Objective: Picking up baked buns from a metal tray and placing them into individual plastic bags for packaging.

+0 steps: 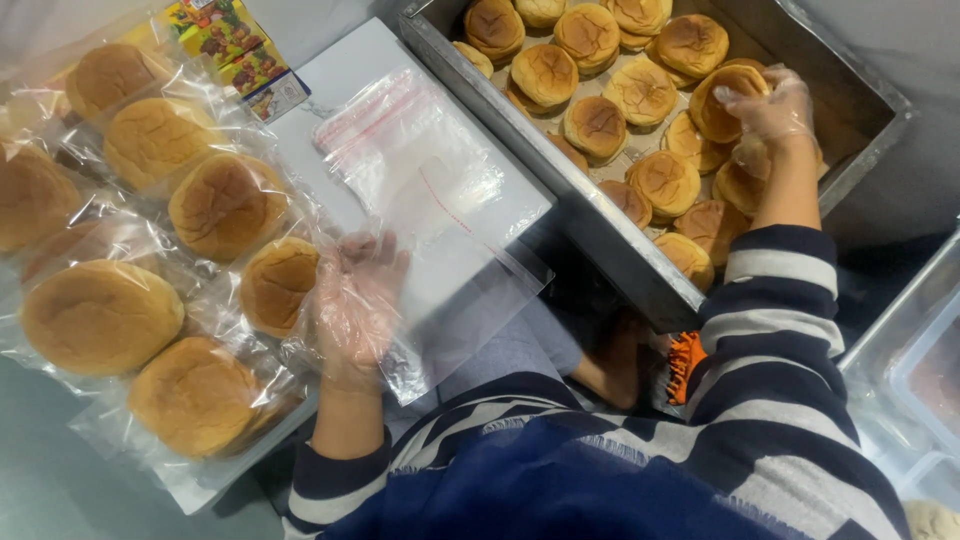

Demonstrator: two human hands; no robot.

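A bun [728, 100] is pinched by the right hand [775, 112] at the tray's [600, 235] right edge; a clear bag [470, 280] is held by the spread-fingered left hand [352, 305]. Bagging is judged underway; insertion requires an opened bag mouth.

The left hand [352, 305] is blurred inside its thin clear glove, so whether its fingers pinch the clear bag [470, 270] cannot be told. The right hand [772, 118] covers part of a bun [728, 98] in the metal tray [600, 235], whose far end runs off the top edge. Bagged buns [100, 315] at the left are cut by the edge, as is a plastic tub [915, 370] at the right.
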